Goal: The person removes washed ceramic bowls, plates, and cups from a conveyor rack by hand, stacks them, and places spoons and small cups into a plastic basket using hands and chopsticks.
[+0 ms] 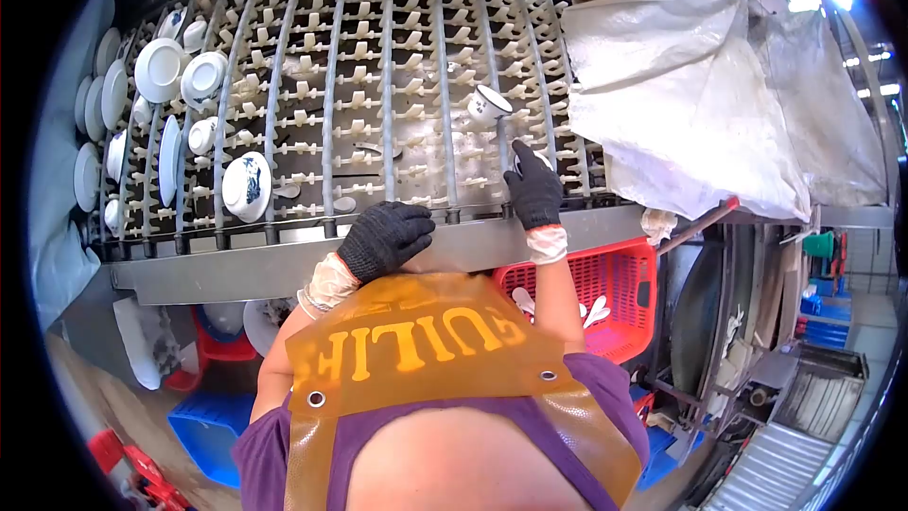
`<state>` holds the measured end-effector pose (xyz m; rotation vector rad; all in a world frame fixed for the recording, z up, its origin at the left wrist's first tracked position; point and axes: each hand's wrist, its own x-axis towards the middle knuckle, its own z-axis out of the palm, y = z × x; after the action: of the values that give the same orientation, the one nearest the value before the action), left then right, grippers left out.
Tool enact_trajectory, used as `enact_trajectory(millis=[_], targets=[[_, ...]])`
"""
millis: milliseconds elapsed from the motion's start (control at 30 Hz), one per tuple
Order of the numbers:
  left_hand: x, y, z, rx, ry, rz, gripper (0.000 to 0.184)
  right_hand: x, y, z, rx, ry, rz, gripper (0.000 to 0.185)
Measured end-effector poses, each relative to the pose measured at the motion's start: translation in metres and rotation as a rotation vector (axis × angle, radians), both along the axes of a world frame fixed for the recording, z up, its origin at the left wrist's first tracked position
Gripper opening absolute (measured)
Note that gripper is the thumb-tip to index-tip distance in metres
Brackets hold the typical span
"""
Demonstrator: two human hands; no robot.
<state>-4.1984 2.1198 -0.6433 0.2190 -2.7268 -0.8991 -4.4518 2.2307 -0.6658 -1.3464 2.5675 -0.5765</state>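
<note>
My right hand (534,187), in a black glove, is closed around a small white piece of tableware (542,162), mostly hidden by the fingers. Just beyond it, a white cup (488,105) with a dark rim and small marks lies tilted on the rack conveyor (388,85). My left hand (388,238), also gloved in black, is over the metal front ledge (236,270) with its fingers loosely bent and a little apart. Nothing shows in it. A patterned bowl (248,186) leans on the pegs farther left.
White plates (161,70) and bowls stand among pegs at the left. A red basket (619,298) holding white spoons (596,312) is below the ledge, near my right forearm. Plastic sheeting (672,85) covers the conveyor's right end. A blue crate (210,431) sits low at the left.
</note>
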Motion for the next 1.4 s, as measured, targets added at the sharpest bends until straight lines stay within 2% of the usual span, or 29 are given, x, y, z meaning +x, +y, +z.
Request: enact_trajectory(millis=[33, 100, 133, 200, 233, 300, 333, 433, 500, 567, 633, 700, 733, 767, 833, 867, 933, 967, 1000, 1033, 1100, 1167, 1200, 1233, 1300, 1333, 1367, 1400], targets=[[-0.001, 0.001, -0.002, 0.026, 0.003, 0.009, 0.021, -0.006, 0.005, -0.009, -0.135, -0.047, 0.030, 0.053], [-0.004, 0.001, -0.002, 0.028, -0.003, 0.004, 0.021, -0.005, 0.005, -0.003, -0.474, -0.592, -0.135, 0.045], [-0.006, 0.002, -0.002, 0.026, -0.011, -0.013, 0.020, -0.005, 0.005, 0.001, -0.470, -0.594, -0.134, 0.045], [-0.009, 0.004, -0.002, 0.029, -0.036, -0.013, 0.021, 0.001, -0.003, 0.026, -0.634, -1.083, -0.213, 0.040], [-0.010, 0.005, -0.002, 0.026, -0.059, -0.012, 0.021, -0.007, -0.008, 0.013, -0.608, -1.004, -0.187, 0.037], [-0.014, 0.007, -0.007, 0.040, -0.043, -0.021, 0.021, -0.014, -0.026, -0.002, -0.573, -0.556, -0.161, 0.038], [-0.015, 0.007, -0.009, 0.055, -0.027, -0.022, 0.021, -0.017, -0.032, 0.001, -0.559, -0.191, -0.089, 0.037], [-0.020, 0.010, -0.005, 0.057, -0.005, -0.013, 0.022, -0.025, -0.060, 0.007, -0.528, 0.119, 0.106, 0.044], [-0.023, 0.011, -0.005, 0.055, -0.020, -0.019, 0.022, -0.033, -0.081, -0.007, -0.355, 0.196, 0.234, 0.042], [-0.026, 0.012, -0.009, 0.043, 0.002, -0.040, 0.023, -0.042, -0.098, -0.019, -0.389, -0.153, 0.256, 0.038], [-0.028, 0.014, -0.006, 0.038, -0.016, -0.021, 0.023, -0.046, -0.110, -0.018, -0.381, -0.089, 0.235, 0.038], [-0.031, 0.015, -0.006, 0.052, -0.036, -0.004, 0.023, -0.050, -0.117, -0.016, -0.532, -0.718, 0.010, 0.035], [-0.032, 0.015, -0.008, 0.048, -0.023, -0.004, 0.023, -0.052, -0.118, -0.021, -0.701, -0.810, -0.023, 0.033], [-0.034, 0.018, -0.010, 0.046, -0.011, -0.005, 0.023, -0.054, -0.113, -0.018, -0.695, -0.808, -0.023, 0.033], [-0.036, 0.022, -0.008, 0.049, -0.019, 0.001, 0.022, -0.063, -0.102, -0.009, -0.665, -0.141, -0.098, 0.033], [-0.038, 0.021, -0.006, 0.043, -0.026, 0.009, 0.022, -0.062, -0.089, 0.004, -0.660, -0.001, -0.079, 0.033], [-0.040, 0.022, -0.009, 0.045, -0.013, 0.018, 0.022, -0.059, -0.061, 0.014, -0.699, 0.127, -0.070, 0.035], [-0.042, 0.023, -0.011, 0.045, -0.005, 0.010, 0.022, -0.057, -0.044, 0.013, -0.548, 0.277, -0.105, 0.044], [-0.043, 0.024, -0.010, 0.048, -0.003, 0.017, 0.022, -0.058, -0.028, 0.011, -0.561, 0.418, -0.041, 0.053], [-0.045, 0.024, -0.009, 0.042, -0.030, 0.019, 0.022, -0.053, -0.011, 0.014, -0.391, 0.344, -0.127, 0.060], [-0.048, 0.027, -0.011, 0.043, -0.063, 0.017, 0.022, -0.060, 0.015, -0.005, -0.117, 0.586, -0.222, 0.066], [-0.051, 0.029, -0.012, 0.041, -0.070, 0.013, 0.022, -0.078, 0.035, -0.029, 0.157, 0.260, -0.355, 0.063], [-0.053, 0.030, -0.014, 0.040, -0.073, 0.002, 0.022, -0.084, 0.044, -0.035, -0.004, 0.255, -0.302, 0.061], [-0.056, 0.031, -0.016, 0.041, -0.073, 0.005, 0.022, -0.090, 0.051, -0.041, -0.005, 0.253, -0.314, 0.061], [-0.059, 0.033, -0.016, 0.041, -0.080, -0.007, 0.022, -0.089, 0.052, -0.018, -0.343, -0.159, -0.252, 0.052], [-0.062, 0.033, -0.014, 0.048, -0.075, -0.009, 0.022, -0.084, 0.046, -0.007, -0.581, -0.466, -0.221, 0.046], [-0.064, 0.034, -0.013, 0.054, -0.071, -0.009, 0.022, -0.081, 0.040, -0.003, -0.585, -0.467, -0.228, 0.046], [-0.066, 0.034, -0.013, 0.051, -0.073, -0.012, 0.022, -0.079, 0.033, 0.000, -0.740, -0.693, -0.280, 0.046]])
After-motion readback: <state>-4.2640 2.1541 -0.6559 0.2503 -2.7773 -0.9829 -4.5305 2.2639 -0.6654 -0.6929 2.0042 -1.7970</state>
